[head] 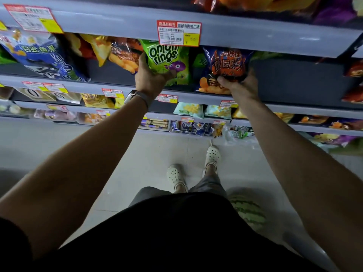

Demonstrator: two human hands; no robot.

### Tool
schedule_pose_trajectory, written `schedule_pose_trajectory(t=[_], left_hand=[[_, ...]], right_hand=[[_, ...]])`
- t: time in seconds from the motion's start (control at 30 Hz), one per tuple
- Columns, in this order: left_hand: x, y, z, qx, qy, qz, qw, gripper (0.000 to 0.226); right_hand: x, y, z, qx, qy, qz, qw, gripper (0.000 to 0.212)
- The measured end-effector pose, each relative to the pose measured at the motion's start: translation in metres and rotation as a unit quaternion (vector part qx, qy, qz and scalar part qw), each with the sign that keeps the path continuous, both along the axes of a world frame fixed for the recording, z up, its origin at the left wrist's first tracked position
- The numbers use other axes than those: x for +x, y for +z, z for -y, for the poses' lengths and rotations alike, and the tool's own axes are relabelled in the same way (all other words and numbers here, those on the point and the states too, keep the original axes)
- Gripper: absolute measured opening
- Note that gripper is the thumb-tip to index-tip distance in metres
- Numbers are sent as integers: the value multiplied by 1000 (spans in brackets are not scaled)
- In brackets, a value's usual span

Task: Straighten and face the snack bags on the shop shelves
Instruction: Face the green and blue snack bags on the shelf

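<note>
Onion-rings bag (169, 61) green, upright | left hand (151, 79) grips it | right hand (242, 84) pinches orange-blue bag (227, 63)

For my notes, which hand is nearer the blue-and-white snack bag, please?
Left. The left hand sits right of the blue-and-white snack bag; the right hand is farther right.

striped watermelon (248, 212), white clogs (175, 175), price tags (179, 33)
</note>
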State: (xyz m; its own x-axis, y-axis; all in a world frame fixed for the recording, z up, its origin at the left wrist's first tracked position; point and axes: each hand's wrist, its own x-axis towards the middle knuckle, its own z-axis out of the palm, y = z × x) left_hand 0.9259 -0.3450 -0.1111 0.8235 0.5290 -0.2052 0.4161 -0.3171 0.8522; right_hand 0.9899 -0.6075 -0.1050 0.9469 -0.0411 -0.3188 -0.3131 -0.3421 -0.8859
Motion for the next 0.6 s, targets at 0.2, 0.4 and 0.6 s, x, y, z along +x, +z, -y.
schedule_pose_trajectory(t=[0.2,0.4,0.6], left_hand=[[2,-4,-4,51,-10,-16,999,64],[-2,0,-8,47,-6,-2,999,48],[-29,4,-16,45,-7,38,998,53]], right_hand=[[-4,-9,4,-3,-22,13,1000,67],[-11,-11,11,-20,-66,39,997,68],[-18,-6,11,-30,-67,61,995,70]])
